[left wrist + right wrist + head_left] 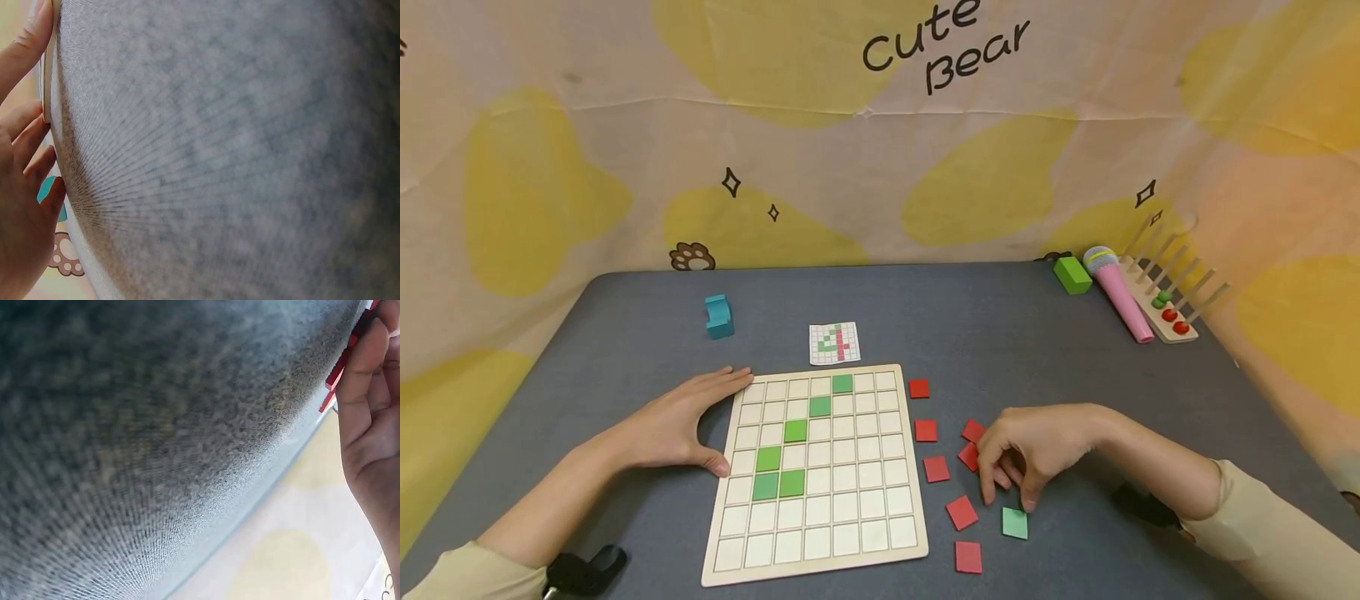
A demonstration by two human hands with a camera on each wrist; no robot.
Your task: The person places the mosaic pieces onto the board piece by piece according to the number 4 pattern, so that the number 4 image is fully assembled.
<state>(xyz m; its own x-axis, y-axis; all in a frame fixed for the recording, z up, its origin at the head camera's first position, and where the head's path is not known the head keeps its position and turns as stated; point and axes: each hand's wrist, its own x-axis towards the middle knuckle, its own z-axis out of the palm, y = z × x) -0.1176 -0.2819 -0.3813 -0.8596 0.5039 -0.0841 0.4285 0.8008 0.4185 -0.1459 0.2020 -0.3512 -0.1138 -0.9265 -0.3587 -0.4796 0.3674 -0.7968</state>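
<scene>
Reaching over the loose green tile [1014, 522] on the table [1000, 333], right hand [1033, 450] hovers with curled fingers, pinching nothing visible; left hand [681, 421], spread, steadies the board [820, 467]; next likely a fingertip pinch.

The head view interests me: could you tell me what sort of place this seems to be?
Probably a staged tabletop play area rather than a lived-in room: a grey table backed by a cartoon "Cute Bear" cloth, with toys such as a wooden grid board, a pink toy microphone and a bead rack.

Grey table [1000, 333] — board [820, 550], tiles [961, 512]
</scene>
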